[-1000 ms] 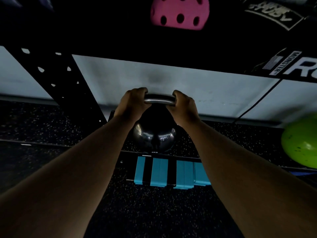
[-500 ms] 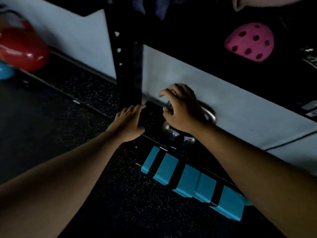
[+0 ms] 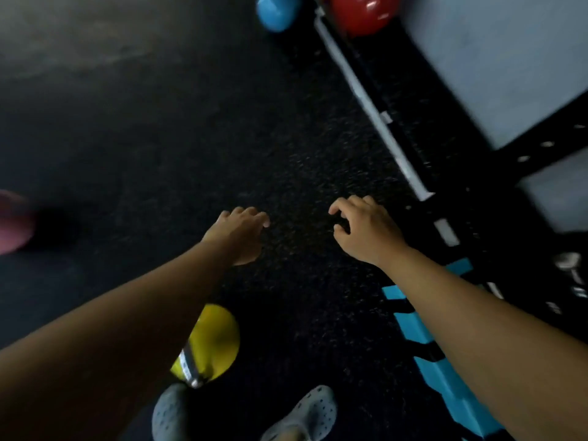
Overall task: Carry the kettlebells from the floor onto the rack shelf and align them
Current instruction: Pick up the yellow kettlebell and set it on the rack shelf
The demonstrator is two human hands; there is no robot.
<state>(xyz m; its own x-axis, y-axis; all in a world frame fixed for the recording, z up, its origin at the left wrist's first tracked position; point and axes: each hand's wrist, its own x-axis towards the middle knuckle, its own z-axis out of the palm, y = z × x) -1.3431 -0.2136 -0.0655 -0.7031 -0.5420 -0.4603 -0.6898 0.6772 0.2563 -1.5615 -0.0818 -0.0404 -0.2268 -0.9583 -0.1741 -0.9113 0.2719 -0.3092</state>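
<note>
A yellow kettlebell (image 3: 213, 340) with a steel handle stands on the dark speckled floor near my feet, partly hidden under my left forearm. My left hand (image 3: 240, 232) hovers over the bare floor beyond it, empty, fingers loosely curled and apart. My right hand (image 3: 366, 229) hangs level with it to the right, empty too, fingers spread. At the far right edge a blurred shiny chrome kettlebell (image 3: 571, 275) sits on the low rack shelf. The black rack upright (image 3: 541, 151) with holes rises at the right.
Blue tape strips (image 3: 426, 342) mark the shelf's front edge at lower right. A red ball (image 3: 362, 12) and a blue ball (image 3: 276, 11) lie at the top by the wall. A pink object (image 3: 12, 221) sits at the left edge. My grey perforated shoes (image 3: 305, 415) show at the bottom.
Both hands have let go of the chrome kettlebell on the shelf and swung left over the floor. My view has turned left and down, bringing the yellow kettlebell into sight.
</note>
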